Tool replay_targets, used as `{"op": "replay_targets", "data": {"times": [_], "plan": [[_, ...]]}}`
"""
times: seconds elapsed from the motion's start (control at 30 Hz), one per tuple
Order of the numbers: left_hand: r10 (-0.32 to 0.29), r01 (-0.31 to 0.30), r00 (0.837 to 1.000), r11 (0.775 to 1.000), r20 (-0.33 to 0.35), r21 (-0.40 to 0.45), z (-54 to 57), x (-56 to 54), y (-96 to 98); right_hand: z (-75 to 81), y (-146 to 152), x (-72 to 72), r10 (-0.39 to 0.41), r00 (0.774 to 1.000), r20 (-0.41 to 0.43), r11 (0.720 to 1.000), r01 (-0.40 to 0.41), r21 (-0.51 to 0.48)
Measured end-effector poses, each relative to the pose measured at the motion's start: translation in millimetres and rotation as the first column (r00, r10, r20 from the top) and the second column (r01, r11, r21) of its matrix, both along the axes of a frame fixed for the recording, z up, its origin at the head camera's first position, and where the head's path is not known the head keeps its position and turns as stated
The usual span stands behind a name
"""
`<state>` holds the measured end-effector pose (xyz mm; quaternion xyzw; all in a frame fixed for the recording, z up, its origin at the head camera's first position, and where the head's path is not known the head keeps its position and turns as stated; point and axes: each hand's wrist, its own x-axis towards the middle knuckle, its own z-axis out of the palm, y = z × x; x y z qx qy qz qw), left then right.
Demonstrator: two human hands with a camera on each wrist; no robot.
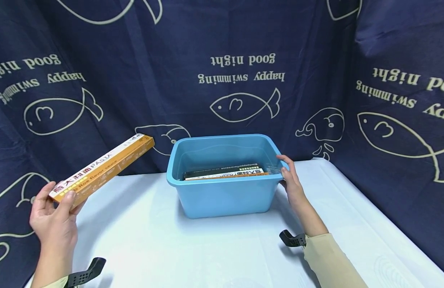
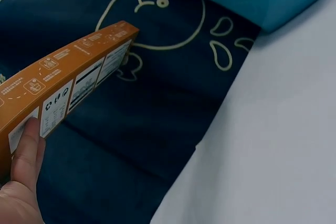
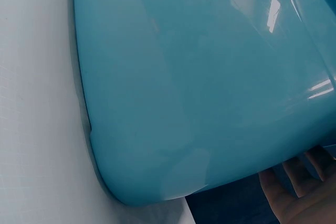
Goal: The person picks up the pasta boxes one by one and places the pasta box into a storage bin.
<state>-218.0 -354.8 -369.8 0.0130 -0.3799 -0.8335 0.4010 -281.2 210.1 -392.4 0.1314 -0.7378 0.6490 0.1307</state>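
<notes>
My left hand (image 1: 56, 220) grips the near end of a long orange and white pasta box (image 1: 103, 168), lifted and tilted with its far end up, at the left of the head view. In the left wrist view the orange side of the pasta box (image 2: 68, 72) shows, with a finger along its printed panel. A blue plastic bin (image 1: 225, 200) stands on the table. My right hand (image 1: 292, 180) holds its right rim, thumb over the edge and other fingers under it. Inside the bin lie pasta boxes (image 1: 225, 172), one dark and one white and orange, partly hidden by the front wall.
The white table (image 1: 143, 248) runs under the bin and both arms. Behind it hangs a dark blue curtain (image 1: 186, 92) with fish drawings, close to the bin's back. Another stretch of curtain (image 1: 398, 132) borders the right side.
</notes>
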Motion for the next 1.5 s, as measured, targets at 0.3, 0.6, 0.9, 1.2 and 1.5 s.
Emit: {"op": "replay_targets", "data": {"times": [0.3, 0.6, 0.9, 1.2, 1.5], "plan": [[-0.025, 0.025, 1.0, 1.0, 0.003, -0.007, 9.5, 2.7, 10.6, -0.1, 1, 0.1, 0.003, 1.0, -0.005, 1.0, -0.003, 0.002], [-0.118, 0.118, 0.992, 0.993, -0.053, -0.01, 15.5, 6.4, 23.8, -1.7, 2, -1.4, 0.005, 1.0, -0.013, 1.0, -0.005, 0.012], [-0.174, 0.174, 0.985, 0.984, -0.006, -0.035, 18.0, 7.6, 37.4, -0.4, 0, -2.2, 0.012, 1.0, -0.018, 1.0, -0.012, 0.018], [-0.22, 0.222, 0.975, 0.97, 0.029, -0.097, 17.6, 4.7, 48.1, 0.1, -2, -1.5, 0.013, 1.0, -0.007, 1.0, -0.013, 0.014], [-0.264, 0.27, 0.963, 0.949, 0.055, -0.163, 20.6, -4.7, 62.7, -0.7, -1, -0.4, -0.003, 1.0, -0.002, 1.0, 0.003, 0.002]]}}
